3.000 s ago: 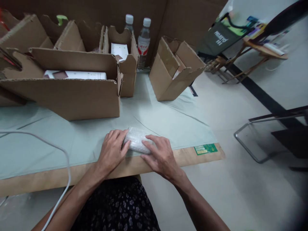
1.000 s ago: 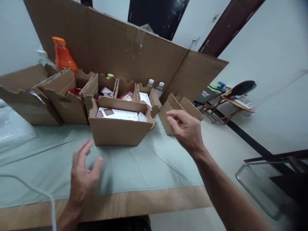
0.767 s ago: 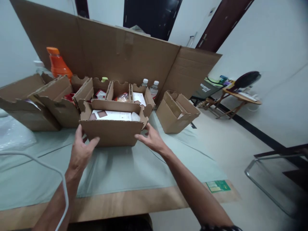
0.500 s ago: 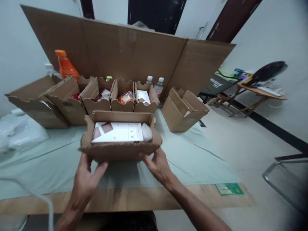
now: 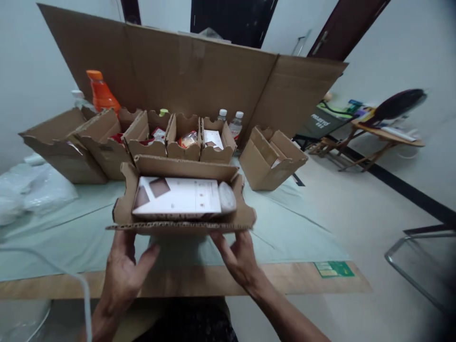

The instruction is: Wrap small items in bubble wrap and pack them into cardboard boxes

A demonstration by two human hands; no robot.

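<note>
Grips an open box (image 5: 185, 167) from below at its front edge, one hand to each corner. Left hand (image 5: 123, 266) under the left corner, fingers tucked beneath the cardboard and pressed to it, thumb spread out to the side. Right hand (image 5: 238, 259) under the right part of the front, fingers (image 5: 223, 244) likewise closed up against the underside; tips hidden by the box. Appears lifted clear of the surface (image 5: 285, 228), above its near edge and in front of the row of bins (image 5: 181, 142).

Inside: a flat white pack (image 5: 178, 197) lying lengthwise, and a wrapped bundle (image 5: 227, 197) wedged just beside it at the right end, touching the side wall.

Risks, as judged from here: held only along the front, with nothing seen under the back, so could sag or tip away and spill the pack. Front wall low and ragged, flaps splayed; with a tilt toward the body, might let the bundle roll out over the corner. Soft corrugated floor could buckle between the two hands under the load. White cable (image 5: 83, 289) hangs close beside the left wrist and could snag it. Small box (image 5: 270, 159) stands near on the right, within reach of a swing.
</note>
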